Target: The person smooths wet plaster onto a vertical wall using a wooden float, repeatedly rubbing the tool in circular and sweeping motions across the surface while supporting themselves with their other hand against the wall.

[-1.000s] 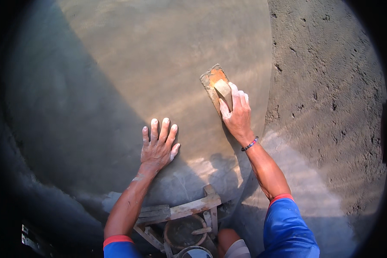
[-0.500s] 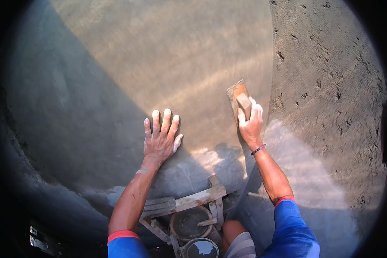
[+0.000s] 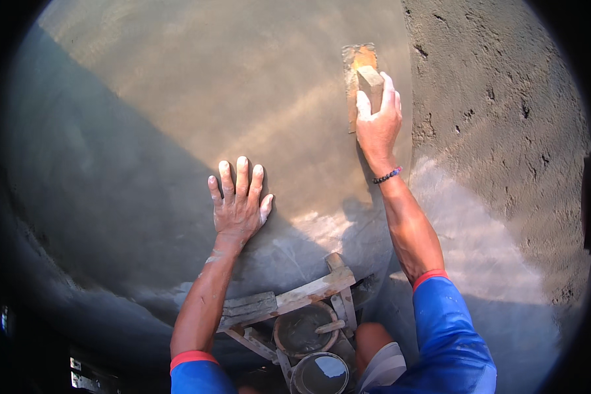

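Note:
My right hand [image 3: 379, 128] grips the wooden handle of a plastering trowel [image 3: 360, 60], whose flat, rusty, cement-smeared plate lies against smooth grey plaster [image 3: 295, 125]. The trowel is upright in the picture, close to the seam where the smooth plaster meets a rougher surface. Lower and to the left, my left hand [image 3: 238, 209] rests flat on the smooth plaster, fingers spread and tips whitened by residue. Nothing is in it. A beaded bracelet circles my right wrist.
Rough, pitted plaster [image 3: 492, 111] covers the right side. Below my hands stands a wooden frame [image 3: 315, 291]. Beside my leg are a round tub [image 3: 299, 331] of grey mix with a wooden-handled tool across it, and a bucket [image 3: 308, 375] of liquid.
My right hand has slid the trowel upward along the plaster, turning it more upright. My left hand stays flat, shifted slightly left and up in the picture.

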`<state>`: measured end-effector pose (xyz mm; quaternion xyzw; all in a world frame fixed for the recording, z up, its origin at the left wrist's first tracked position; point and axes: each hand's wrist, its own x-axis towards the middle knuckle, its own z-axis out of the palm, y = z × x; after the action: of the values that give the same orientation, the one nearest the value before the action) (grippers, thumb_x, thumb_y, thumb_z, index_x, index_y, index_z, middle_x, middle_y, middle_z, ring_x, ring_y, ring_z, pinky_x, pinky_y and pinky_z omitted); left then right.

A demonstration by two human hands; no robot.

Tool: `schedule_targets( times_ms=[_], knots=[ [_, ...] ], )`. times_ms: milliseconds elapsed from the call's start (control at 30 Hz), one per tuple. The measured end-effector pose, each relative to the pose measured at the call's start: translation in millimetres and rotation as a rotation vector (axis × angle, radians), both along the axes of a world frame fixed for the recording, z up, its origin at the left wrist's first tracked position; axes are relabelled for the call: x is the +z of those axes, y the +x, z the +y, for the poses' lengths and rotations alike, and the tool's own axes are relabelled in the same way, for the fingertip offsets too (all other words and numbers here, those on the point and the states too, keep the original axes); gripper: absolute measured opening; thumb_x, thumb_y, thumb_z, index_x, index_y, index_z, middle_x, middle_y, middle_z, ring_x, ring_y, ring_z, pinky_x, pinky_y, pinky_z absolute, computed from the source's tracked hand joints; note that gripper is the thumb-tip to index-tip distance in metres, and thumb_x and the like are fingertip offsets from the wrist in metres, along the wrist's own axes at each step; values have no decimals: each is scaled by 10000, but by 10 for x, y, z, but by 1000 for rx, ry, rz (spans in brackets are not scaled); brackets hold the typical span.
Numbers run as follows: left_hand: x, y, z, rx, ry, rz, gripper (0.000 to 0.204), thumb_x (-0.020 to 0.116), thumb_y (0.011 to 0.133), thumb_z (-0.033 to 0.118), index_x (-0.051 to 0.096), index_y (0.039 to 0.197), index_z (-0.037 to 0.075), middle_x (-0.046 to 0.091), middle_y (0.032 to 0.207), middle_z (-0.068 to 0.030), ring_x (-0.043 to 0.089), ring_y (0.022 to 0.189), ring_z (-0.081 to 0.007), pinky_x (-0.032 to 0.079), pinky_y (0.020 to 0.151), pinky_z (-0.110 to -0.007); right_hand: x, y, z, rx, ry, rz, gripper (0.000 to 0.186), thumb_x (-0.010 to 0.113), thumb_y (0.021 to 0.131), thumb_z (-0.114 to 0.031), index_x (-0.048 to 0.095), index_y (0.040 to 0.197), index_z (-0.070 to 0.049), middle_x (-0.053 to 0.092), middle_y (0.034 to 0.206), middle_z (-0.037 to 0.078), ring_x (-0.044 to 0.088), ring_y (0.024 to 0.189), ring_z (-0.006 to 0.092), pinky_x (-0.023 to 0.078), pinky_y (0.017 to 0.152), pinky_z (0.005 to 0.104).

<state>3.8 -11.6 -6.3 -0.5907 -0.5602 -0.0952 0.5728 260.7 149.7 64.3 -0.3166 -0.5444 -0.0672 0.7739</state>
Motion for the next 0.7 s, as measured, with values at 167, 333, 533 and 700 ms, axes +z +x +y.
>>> schedule_targets(
  times_ms=[167,333,533,700],
  knots=[
    [16,-1,-17,4,-9,-35,797,693,824,518,407,1482,171,227,1614,-160,148,1484,-471,34,1192,-633,-1555,-97,-148,84,14,-426,642,773,790,-157,520,1372,-63,560,1053,173,544,978,381,468,894,494],
    [23,71,6,7,-23,14,772,680,842,490,413,1478,145,225,1611,-183,126,1483,-491,43,1186,-646,-911,372,161,-76,-130,7,493,695,872,-105,526,1322,1,601,1152,216,571,1076,391,470,928,445],
    [14,-1,-52,15,-27,-20,763,617,888,495,379,1491,93,211,1611,-211,102,1480,-511,35,1181,-656,-1707,-30,-214,97,-36,-302,565,730,843,-115,505,1352,-15,602,1097,195,561,1001,398,463,918,454],
    [27,56,39,25,-25,3,794,569,925,538,312,1521,80,161,1623,-214,58,1488,-502,9,1184,-645,-1431,205,63,33,-160,51,581,742,803,-133,534,1340,-55,550,1021,173,536,965,382,448,860,486]
  ],
)
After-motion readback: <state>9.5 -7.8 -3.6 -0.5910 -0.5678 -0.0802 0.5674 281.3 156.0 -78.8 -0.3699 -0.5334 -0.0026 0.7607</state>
